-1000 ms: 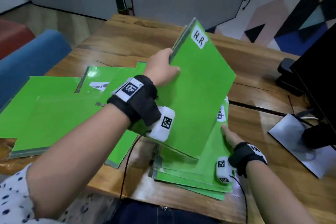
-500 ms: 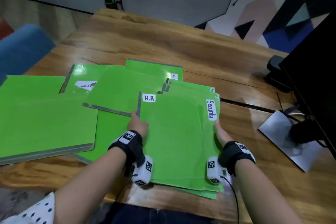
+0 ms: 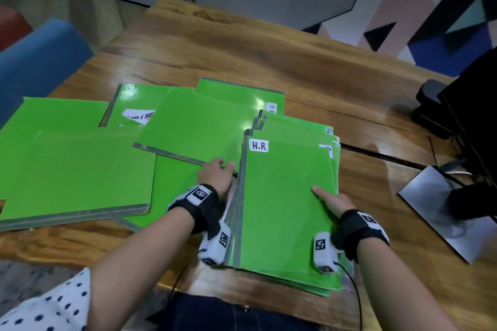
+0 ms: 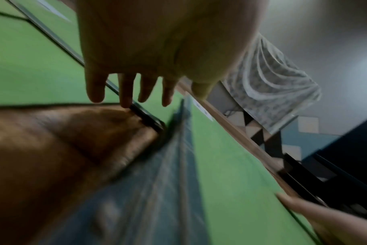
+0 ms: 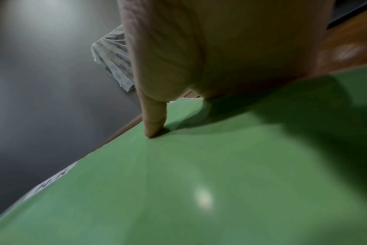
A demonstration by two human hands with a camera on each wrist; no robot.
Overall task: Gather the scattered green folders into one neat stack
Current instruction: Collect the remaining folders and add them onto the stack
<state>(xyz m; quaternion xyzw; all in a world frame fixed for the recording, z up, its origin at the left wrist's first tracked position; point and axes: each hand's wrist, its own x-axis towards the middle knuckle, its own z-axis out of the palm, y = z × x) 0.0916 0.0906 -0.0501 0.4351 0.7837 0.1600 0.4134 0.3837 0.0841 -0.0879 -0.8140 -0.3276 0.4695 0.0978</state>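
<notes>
Just left of the stack (image 3: 287, 204), the left hand (image 3: 215, 174) rests with relaxed fingers on the next loose folder (image 3: 193, 126), whose long edge runs left and far. The right hand (image 3: 332, 200), straight finger pressing, steadies the stack's H.R folder (image 3: 282, 183).

The head camera is looking forward and down over the bench (image 3: 269, 56). Each wrist camera is peering close along its fingers (image 4: 126, 92), both sharing the top folder (image 5: 199, 182) with it.
</notes>
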